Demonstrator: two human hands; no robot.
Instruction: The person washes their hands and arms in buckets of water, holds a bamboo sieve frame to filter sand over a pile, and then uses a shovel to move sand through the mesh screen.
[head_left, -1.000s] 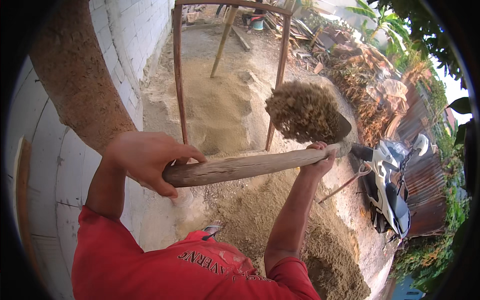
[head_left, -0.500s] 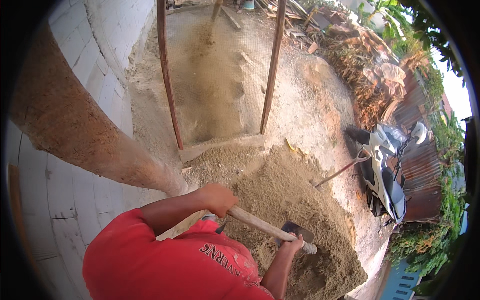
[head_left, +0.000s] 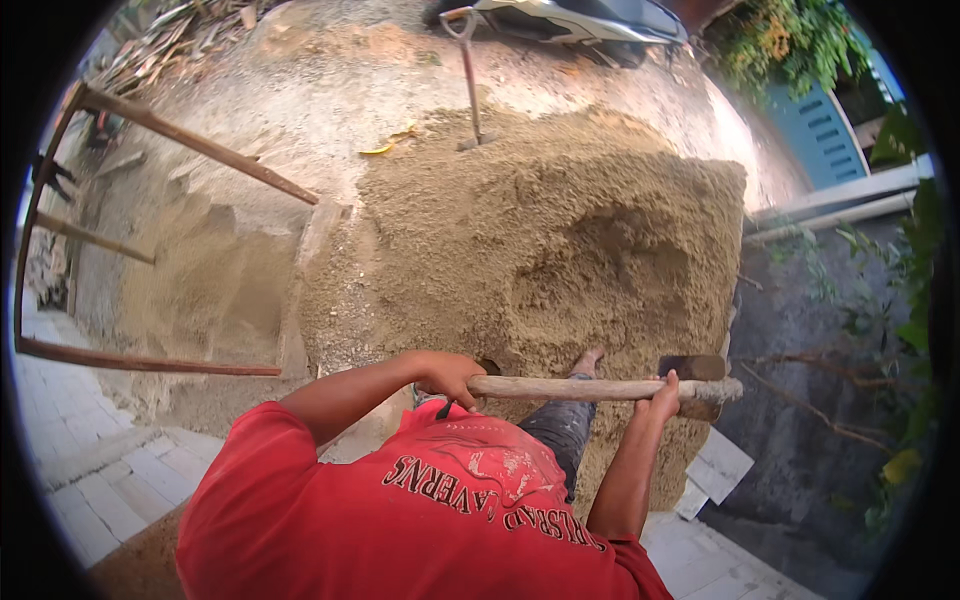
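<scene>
A hoe with a long wooden handle (head_left: 560, 389) lies almost level across the front of my body. My left hand (head_left: 450, 378) is wrapped round the handle's left end. Close to the metal blade (head_left: 692, 368), my right hand (head_left: 658, 398) grips the other end, with the fingers partly hidden. The blade is at the far right of the handle, over the near right edge of a large sand pile (head_left: 450, 220). A dug-out hollow (head_left: 625, 250) shows darker sand beyond the hoe. My bare foot (head_left: 590, 358) stands on the sand.
At left a wood-framed mesh screen (head_left: 190, 145) leans over finer sand (head_left: 210, 290). A shovel (head_left: 468, 75) stands stuck in the pile's far edge, with a motorcycle (head_left: 580, 25) behind it. A dark grey wall (head_left: 790, 320) with branches bounds the right side.
My view has swung right, so the screen now sits at left. The hoe has gone from slanting to nearly level. Sand flying at the screen earlier no longer shows. Both hands kept their grip.
</scene>
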